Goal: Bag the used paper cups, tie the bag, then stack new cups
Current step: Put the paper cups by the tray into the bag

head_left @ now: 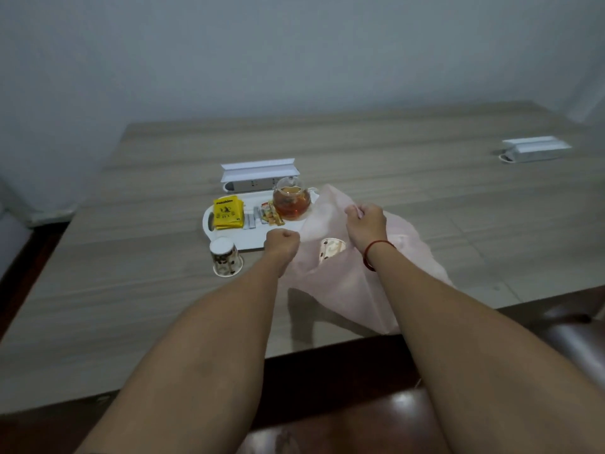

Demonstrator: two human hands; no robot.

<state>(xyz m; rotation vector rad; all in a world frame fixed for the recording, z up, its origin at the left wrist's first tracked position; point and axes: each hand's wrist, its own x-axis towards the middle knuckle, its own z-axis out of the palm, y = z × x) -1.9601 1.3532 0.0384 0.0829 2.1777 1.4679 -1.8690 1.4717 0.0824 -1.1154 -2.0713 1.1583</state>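
Cup point(224, 257) is standing upside down on the desk point(131, 290) just left of the pink bag point(343, 283), nearest to the left hand point(281, 240), while this hand and the right hand point(365, 222) are gripping the bag's rim in fists, second cup point(330, 250) lying inside.

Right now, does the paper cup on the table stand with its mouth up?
No, the paper cup stands upside down, with its wide rim on the table.
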